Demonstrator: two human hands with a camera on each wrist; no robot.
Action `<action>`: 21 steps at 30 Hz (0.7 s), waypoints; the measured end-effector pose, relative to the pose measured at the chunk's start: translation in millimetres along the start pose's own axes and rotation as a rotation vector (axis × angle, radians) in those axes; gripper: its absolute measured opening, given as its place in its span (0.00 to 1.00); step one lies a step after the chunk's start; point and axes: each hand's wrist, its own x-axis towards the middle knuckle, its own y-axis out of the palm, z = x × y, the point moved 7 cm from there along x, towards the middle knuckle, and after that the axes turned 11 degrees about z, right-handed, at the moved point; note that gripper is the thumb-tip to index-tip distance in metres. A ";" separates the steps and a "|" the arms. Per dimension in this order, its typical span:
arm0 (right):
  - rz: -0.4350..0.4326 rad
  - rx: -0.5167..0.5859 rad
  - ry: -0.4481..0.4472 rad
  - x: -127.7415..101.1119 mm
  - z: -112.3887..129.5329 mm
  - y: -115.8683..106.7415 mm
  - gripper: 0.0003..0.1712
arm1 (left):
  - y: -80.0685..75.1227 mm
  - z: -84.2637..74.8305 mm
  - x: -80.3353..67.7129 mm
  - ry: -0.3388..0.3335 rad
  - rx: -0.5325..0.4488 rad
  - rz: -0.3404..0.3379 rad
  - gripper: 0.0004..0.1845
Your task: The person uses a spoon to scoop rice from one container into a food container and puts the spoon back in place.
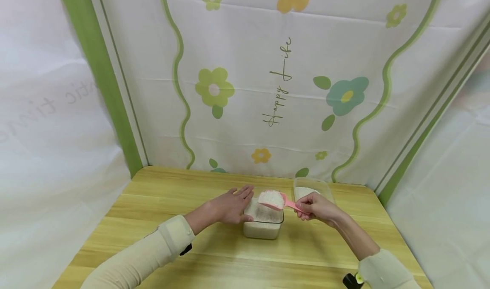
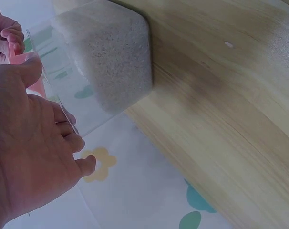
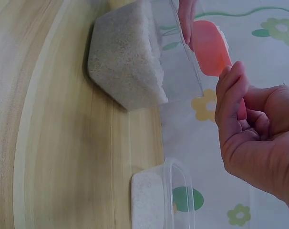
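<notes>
A: What's the right hand [image 1: 315, 207] doing?

B: Pinching the handle of a pink scoop [image 1: 276, 200], fingers curled round it. Scoop's heaped w/ white rice & sits above the near tub [image 1: 264, 225], just over its rim.

A: And the left hand [image 1: 229, 206]?

B: Flat, fingers straight, resting against the tub's left side & rim. Not gripping anything. In the left wrist view the fingers [image 2: 63, 131] lie along the clear wall.

A: Where's the tub?

B: On the wooden surface [image 1: 191, 246], abt centre, more than half full of rice. It's clear plastic w/ rounded corners.

A: Anything else nearby?

B: 2nd tub [image 1: 311, 190] just behind & right of the first, close to the right hand, also w/ rice in it. Right wrist view shows it [image 3: 159, 200] apart from the first, not touching. Floral cloth [image 1: 275, 84] hangs behind the surface. Cream sleeves on both arms
</notes>
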 end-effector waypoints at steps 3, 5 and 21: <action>-0.005 0.005 0.001 -0.2 1.3 -0.8 0.15 | 0.1 0.4 0.3 0.001 -0.002 -0.001 0.45; -0.010 0.011 -0.001 -0.9 2.6 -0.8 0.15 | 0.1 0.4 0.4 0.002 -0.002 -0.002 0.45; -0.038 0.028 -0.026 -18.1 6.7 -10.3 0.14 | -0.5 -0.4 -1.8 0.013 -0.010 0.002 0.44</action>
